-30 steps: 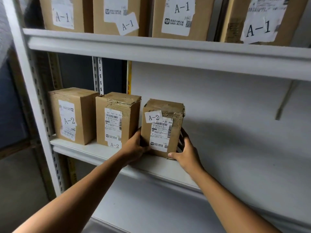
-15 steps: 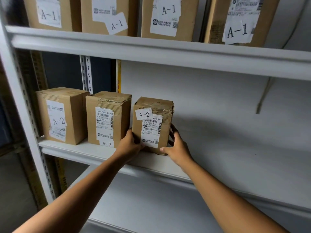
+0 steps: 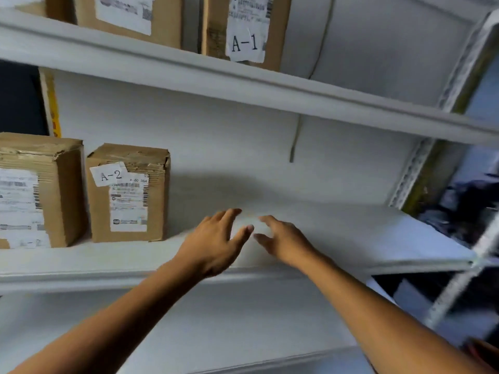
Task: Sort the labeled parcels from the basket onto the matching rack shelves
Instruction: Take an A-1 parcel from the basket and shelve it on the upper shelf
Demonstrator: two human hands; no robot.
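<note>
A small cardboard parcel labelled A-2 (image 3: 128,194) stands upright on the middle rack shelf (image 3: 337,233), beside another A-2 parcel (image 3: 35,193) at the left edge. My left hand (image 3: 213,238) and my right hand (image 3: 283,238) hover side by side over the bare shelf to the right of the parcel, fingers spread, holding nothing. Neither hand touches the parcel. On the upper shelf (image 3: 243,87) stands a parcel labelled A-1 (image 3: 243,28) and another parcel (image 3: 127,14) whose label is cut off. The basket is out of view.
The white rack's right upright (image 3: 413,171) closes the shelf at the right, with dark clutter (image 3: 464,206) beyond it. A lower shelf surface (image 3: 243,333) lies under my forearms. The picture is blurred by motion.
Both hands have let go of the A-2 parcel and moved right, away from it. The parcel stays on the middle shelf. The view has swung to the right.
</note>
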